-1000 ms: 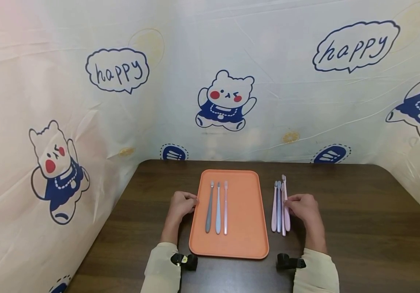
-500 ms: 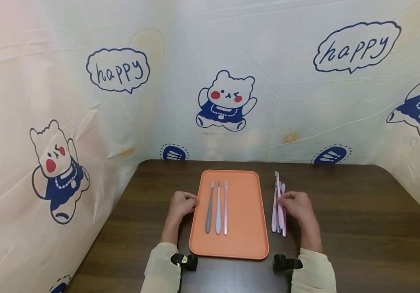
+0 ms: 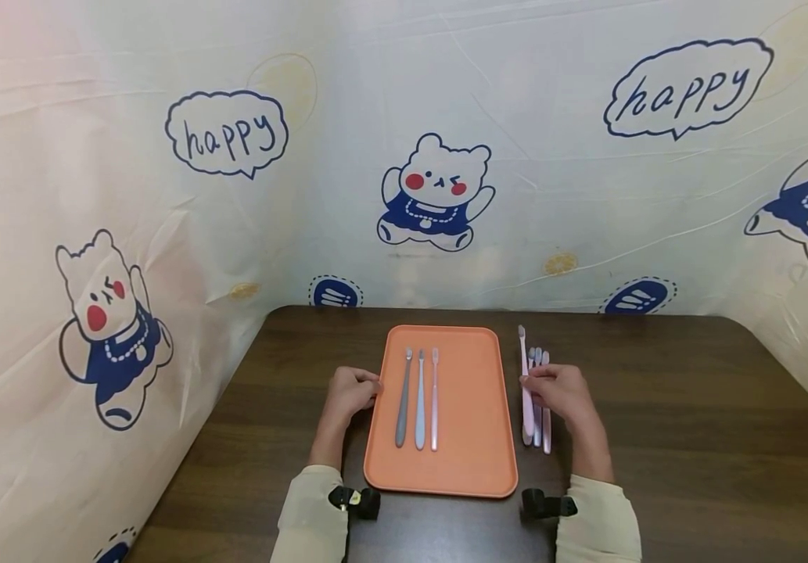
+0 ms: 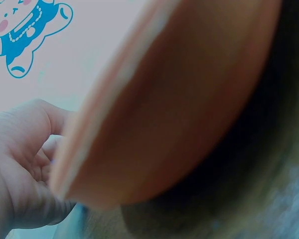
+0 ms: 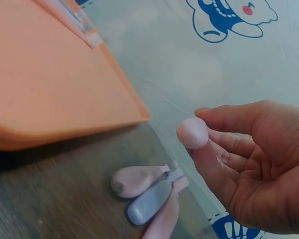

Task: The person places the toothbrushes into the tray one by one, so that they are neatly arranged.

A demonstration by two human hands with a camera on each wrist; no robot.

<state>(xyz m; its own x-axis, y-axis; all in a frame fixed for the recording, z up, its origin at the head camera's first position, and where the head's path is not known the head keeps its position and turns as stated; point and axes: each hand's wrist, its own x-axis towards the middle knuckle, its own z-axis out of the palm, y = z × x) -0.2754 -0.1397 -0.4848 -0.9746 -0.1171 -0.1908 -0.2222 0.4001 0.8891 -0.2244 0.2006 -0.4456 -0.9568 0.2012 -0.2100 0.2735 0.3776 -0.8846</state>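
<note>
Head view: right hand (image 3: 564, 389) pinches a pink toothbrush (image 3: 527, 413) mid-handle, other toothbrushes (image 3: 547, 426) beneath that hand, likely light, stiff, slick, so gripped sensibly, while left hand (image 3: 350, 390) clasps the orange tray (image 3: 474, 422).

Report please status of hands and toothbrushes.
Left hand holds tray by left edge. Right hand pinches pink toothbrush, raised near three others, right of tray. Three toothbrushes lie on tray. No obstacle visible.

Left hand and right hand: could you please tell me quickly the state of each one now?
Left hand: closed, holding the orange tray by its left edge.
Right hand: closed, holding a pink toothbrush.
</note>
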